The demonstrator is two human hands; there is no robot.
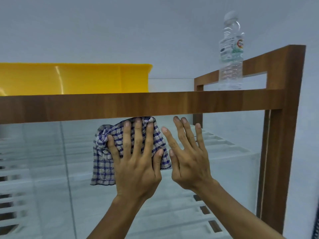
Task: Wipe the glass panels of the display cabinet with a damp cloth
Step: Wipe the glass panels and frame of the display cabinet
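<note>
- The display cabinet (276, 152) fills our view, its wooden top rail (138, 104) running from 9 to 3 o'clock and its post standing at 3 o'clock. We judge that hard pushing so close under the rail could shake the top.
- The glass panel (51, 169) spans the lower half, upright and facing us; a vertical seam sits at 8 o'clock. We risk leaving streaks, or fingerprints from our bare palm.
- The yellow plastic tub (74, 78) rests on top at 10 o'clock and looks stable.
- Our left hand (136, 161) presses the cloth flat against the glass, fingers spread and pointing to 12 o'clock.
- Our right hand (188, 156) lies just beside it at 3 o'clock, fingers spread, bare on or near the glass; we cannot tell which.
- The blue checked cloth (103, 163) sits at centre, just under the rail, bunched, its long axis running 12 to 6 o'clock, a loose corner hanging toward 7 o'clock; it could slip from under our palm.
- The water bottle (231, 54) stands upright at 1 o'clock; a jolt could topple it.
</note>
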